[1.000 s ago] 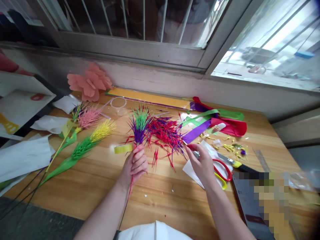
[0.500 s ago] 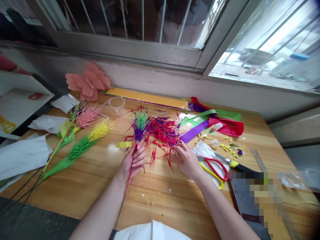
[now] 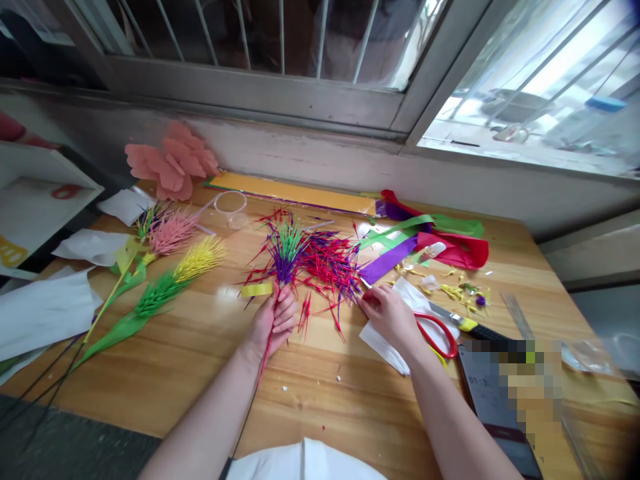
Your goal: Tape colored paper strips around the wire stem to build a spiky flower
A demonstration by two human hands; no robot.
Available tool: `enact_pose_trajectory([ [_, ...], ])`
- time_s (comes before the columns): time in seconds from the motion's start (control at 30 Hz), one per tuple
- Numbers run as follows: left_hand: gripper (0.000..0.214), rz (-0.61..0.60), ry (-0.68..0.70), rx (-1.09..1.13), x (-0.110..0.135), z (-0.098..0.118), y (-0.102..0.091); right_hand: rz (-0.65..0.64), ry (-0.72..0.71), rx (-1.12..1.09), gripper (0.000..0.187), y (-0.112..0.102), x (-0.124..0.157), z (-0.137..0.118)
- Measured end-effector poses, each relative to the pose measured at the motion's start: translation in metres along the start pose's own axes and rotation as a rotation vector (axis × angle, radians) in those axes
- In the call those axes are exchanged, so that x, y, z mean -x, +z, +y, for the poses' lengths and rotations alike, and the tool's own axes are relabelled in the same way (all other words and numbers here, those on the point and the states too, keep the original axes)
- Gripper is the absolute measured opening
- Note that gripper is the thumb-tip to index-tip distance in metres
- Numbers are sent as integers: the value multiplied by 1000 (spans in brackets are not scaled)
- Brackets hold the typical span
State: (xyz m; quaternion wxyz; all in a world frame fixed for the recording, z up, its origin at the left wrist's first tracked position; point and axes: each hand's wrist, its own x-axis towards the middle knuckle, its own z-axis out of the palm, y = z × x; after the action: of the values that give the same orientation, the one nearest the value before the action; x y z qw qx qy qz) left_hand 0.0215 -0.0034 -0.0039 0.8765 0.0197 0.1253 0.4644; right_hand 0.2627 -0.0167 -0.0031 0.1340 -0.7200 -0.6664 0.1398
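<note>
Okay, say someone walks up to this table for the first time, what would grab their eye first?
Most likely the spiky purple-and-green paper sprig gripped in the left hand at the centre, with the loose pile of red and purple spikes just right of it, where the right hand reaches. Next, the big pink paper flower at the back left, and the green and yellow stalk lying left of the hands.

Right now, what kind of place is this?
Probably a craft table beside a barred window: paper stalks, scissors and coloured paper strips lie on it, and the left hand holds a spiky stalk.
</note>
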Motion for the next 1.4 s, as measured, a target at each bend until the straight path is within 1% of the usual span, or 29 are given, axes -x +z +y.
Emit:
enact_pose_trajectory([
  [0.1,30,16,17,-30,0,0,-1,-33,12,-22,17,-5,1,0],
  [0.2,29,23,22,-69,0,-1,-1,-16,50,-25,18,-8,-3,-3],
  [0.3,30,16,25,-95,-1,-3,-1,9,88,-17,17,-5,-9,-8],
  [0.4,30,17,34,-108,-1,-3,-2,4,96,-37,15,-5,-14,-12],
  [0.47,30,20,35,-109,-1,-3,-2,-22,95,-80,16,-11,-14,-12],
  [0.57,30,22,35,-103,-1,-3,-1,-95,93,-173,24,-28,-8,-11],
  [0.63,31,22,37,-104,-1,-3,0,-156,87,-270,29,-42,-1,-12],
  [0.73,31,20,32,-104,-1,-5,1,-235,114,-583,31,-61,9,-16],
  [0.8,30,15,26,-102,-1,-6,1,-284,140,-778,31,-67,13,-20],
  [0.87,30,9,25,-102,-1,-6,0,-345,127,-834,30,-68,12,-22],
  [0.9,30,7,27,-102,-1,-6,0,-369,98,-795,29,-66,10,-21],
  [0.97,30,4,28,-100,0,-6,-1,-381,26,-612,28,-58,3,-18],
  [1.0,30,4,26,-99,0,-6,-1,-359,-8,-471,29,-52,-1,-16],
  [1.07,30,6,23,-103,1,-6,-1,-302,-14,-328,27,-43,-8,-11],
  [1.17,30,17,26,-114,0,-6,0,-206,-27,-215,21,-34,-14,-10],
  [1.33,31,39,23,-119,-1,-8,3,-94,-172,-66,11,-30,-16,-26],
  [1.4,31,59,34,-149,-1,-8,3,-41,-193,-5,13,-31,-17,-30],
])
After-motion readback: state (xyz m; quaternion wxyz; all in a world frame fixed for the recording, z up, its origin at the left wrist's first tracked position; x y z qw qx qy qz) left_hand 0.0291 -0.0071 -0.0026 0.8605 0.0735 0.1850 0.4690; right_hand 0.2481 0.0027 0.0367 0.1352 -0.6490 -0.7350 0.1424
